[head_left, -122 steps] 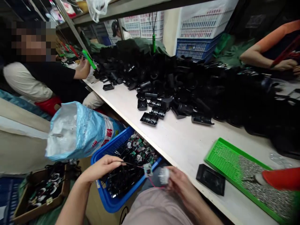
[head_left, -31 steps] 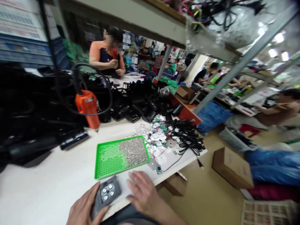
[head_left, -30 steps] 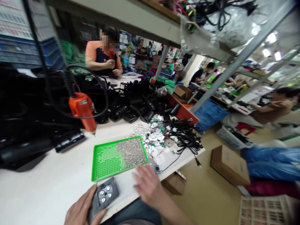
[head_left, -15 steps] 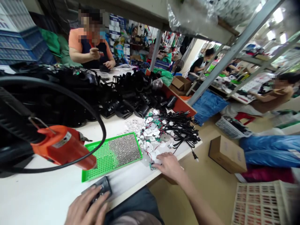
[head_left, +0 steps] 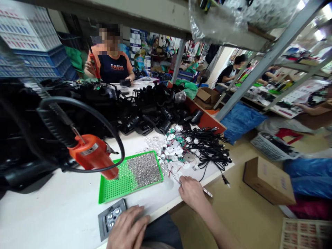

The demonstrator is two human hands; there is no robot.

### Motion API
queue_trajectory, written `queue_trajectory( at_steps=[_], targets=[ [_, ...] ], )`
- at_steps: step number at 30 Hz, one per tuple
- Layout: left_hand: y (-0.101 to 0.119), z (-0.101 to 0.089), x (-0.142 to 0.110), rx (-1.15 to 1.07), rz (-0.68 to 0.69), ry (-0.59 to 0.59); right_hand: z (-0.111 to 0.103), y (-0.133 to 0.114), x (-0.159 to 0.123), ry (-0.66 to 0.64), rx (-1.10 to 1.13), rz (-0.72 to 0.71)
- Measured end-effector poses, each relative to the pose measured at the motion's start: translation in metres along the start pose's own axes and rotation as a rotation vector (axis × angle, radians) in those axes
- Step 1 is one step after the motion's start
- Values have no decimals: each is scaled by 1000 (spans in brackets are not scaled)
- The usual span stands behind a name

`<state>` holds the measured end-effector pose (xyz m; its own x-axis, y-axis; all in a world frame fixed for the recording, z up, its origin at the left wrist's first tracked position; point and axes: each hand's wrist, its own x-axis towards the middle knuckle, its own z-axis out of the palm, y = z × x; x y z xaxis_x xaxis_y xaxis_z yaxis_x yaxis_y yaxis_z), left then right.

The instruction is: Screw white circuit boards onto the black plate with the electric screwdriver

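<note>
L hand (head_left: 127, 228): fingers apart & a bit bent, palm down, at R side of the dark block; can't tell if it touches.
R hand (head_left: 190, 192): fingers curled in close at the table edge, nr a thin wire; can't tell what, if anything, is in them.
Dark block (head_left: 103, 226): flat on the white table (head_left: 70, 207), L of the L hand, w/ shiny round bits in its middle; fingers hide part of it.
Green tray (head_left: 114, 192): on table, just past the block, full of little holes; tiny silver bits (head_left: 145, 169) heaped mostly on its R side.
Orange tool (head_left: 94, 155): tilted, tip over L part of tray, w/ a black cable loop (head_left: 121, 138) round it.
White discs (head_left: 174, 150): messy pile R of tray, mixed w/ red wires & green bits; small clear bits (head_left: 153, 142) lie b/w them & the black parts.
Black cords (head_left: 212, 150): bunched R of the discs; one plug (head_left: 226, 181) hangs past the table edge.
Black parts (head_left: 140, 119): big heap at back of table, nr a red-brown board (head_left: 209, 121).
Person (head_left: 114, 67): across the heap, orange & dark top, red tool (head_left: 94, 66) in one hand, other hand by a small black thing.
Cardboard box (head_left: 272, 181): on floor, R side, nr blue bags (head_left: 308, 176) & a pale basket (head_left: 268, 148).
Shelf (head_left: 155, 15): up above table, w/ clear plastic (head_left: 215, 24) hanging off it.
</note>
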<state>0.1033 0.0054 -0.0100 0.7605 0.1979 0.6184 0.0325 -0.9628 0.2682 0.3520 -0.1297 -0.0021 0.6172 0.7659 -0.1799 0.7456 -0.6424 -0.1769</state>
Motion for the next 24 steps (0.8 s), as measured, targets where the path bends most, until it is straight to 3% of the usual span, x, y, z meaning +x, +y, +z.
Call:
queue_trajectory(
  at_steps=[2, 4, 7, 13, 17, 21, 24],
  targets=[
    [1, 1, 3, -11, 11, 19, 0, 2, 6, 13, 204, -5],
    [3, 2, 12, -30, 22, 4, -9, 6, 17, 72, 586, 0],
    [3, 7, 41, -38, -20, -88, -46, 14, 41, 170, 1068, 2],
    [-18, 42, 143, -72, -277, -321, -143, 24, 88, 233, 1076, -136],
    [-27, 74, 203, -245, -393, -304, -190, 18, 99, 330, 1141, -209],
    [-15, 92, 231, -638, -351, -233, -210, 8, 96, 302, 1176, -289],
    [1, 91, 224, -954, -356, -183, -202, 5, 88, 277, 1162, -295]
  ],
)
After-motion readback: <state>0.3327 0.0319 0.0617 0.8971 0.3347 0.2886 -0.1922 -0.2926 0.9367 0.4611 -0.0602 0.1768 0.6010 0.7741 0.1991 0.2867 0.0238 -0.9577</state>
